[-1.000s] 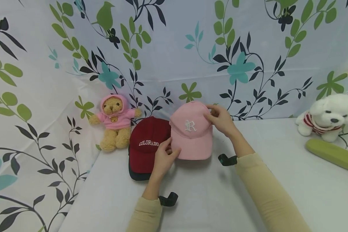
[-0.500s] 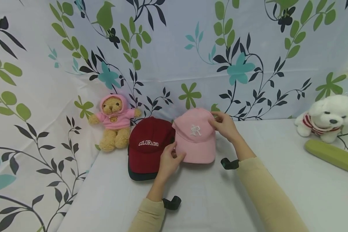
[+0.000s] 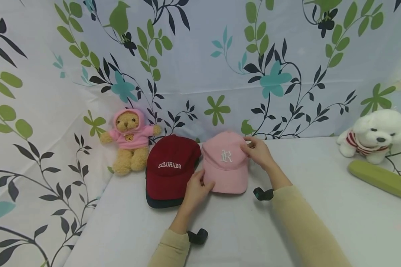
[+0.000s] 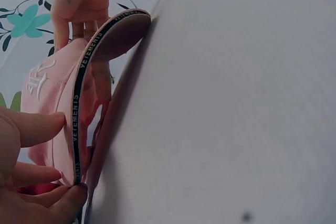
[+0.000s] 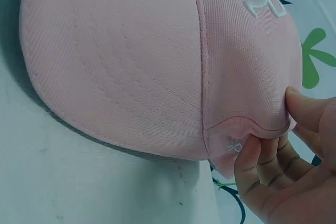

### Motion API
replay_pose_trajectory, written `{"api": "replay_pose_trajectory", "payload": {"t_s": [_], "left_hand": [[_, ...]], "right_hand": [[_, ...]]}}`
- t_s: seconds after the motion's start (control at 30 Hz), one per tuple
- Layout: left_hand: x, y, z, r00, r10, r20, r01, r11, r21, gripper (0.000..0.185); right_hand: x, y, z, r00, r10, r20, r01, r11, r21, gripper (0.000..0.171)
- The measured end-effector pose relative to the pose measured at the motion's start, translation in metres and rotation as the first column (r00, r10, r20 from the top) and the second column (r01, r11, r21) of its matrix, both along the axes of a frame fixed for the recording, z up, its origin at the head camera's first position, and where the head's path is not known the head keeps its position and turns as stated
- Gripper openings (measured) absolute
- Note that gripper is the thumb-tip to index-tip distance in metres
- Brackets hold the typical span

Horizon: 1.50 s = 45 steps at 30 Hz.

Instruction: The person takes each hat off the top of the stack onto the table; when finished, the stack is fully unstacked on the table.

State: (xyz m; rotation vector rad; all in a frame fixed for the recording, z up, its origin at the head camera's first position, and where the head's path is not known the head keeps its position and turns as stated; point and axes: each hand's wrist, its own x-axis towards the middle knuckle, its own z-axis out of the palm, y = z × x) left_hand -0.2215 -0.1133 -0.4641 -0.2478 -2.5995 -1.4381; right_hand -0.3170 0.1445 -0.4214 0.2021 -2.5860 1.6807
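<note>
Gripping the pink cap (image 3: 225, 163) at both sides: left hand (image 3: 196, 189) pinches the brim's near-left edge, right hand (image 3: 258, 152) pinches the crown's right side; since the earlier frames the cap has lowered to the table (image 3: 320, 222), just right of the maroon Colorado cap (image 3: 170, 167)

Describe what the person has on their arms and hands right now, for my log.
Both arms wear long, close-fitting pale yellow-beige sleeves that end at the wrists: left sleeve, right sleeve. A small black strap-like loop sticks out at each wrist: left wrist strap, right wrist strap. The left hand and right hand are bare, with no gloves, rings or watch showing.
</note>
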Motion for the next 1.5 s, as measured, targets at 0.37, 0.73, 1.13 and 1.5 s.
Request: {"api": "replay_pose_trajectory", "payload": {"t_s": [0.37, 0.73, 1.13, 1.5], "left_hand": [[0.008, -0.002, 0.007, 0.998, 0.001, 0.058, 0.005, 0.994, -0.105, 0.061], [0.014, -0.011, 0.014, 0.989, -0.052, 0.138, 0.036, 0.992, 0.119, 0.065], [0.021, -0.026, 0.023, 0.997, -0.050, 0.058, 0.032, 0.961, 0.274, 0.056], [0.023, -0.047, 0.026, 0.998, -0.032, -0.057, 0.048, 0.946, 0.319, 0.059]], "right_hand": [[0.001, -0.009, -0.008, 0.999, 0.015, 0.048, -0.016, 0.999, 0.038, 0.050], [-0.002, -0.016, -0.010, 0.998, 0.065, 0.023, -0.067, 0.993, 0.097, 0.051], [-0.002, -0.015, -0.009, 0.997, 0.068, -0.045, -0.059, 0.984, 0.168, 0.052], [0.001, -0.017, 0.014, 0.986, 0.063, -0.154, -0.044, 0.991, 0.124, 0.055]]}}
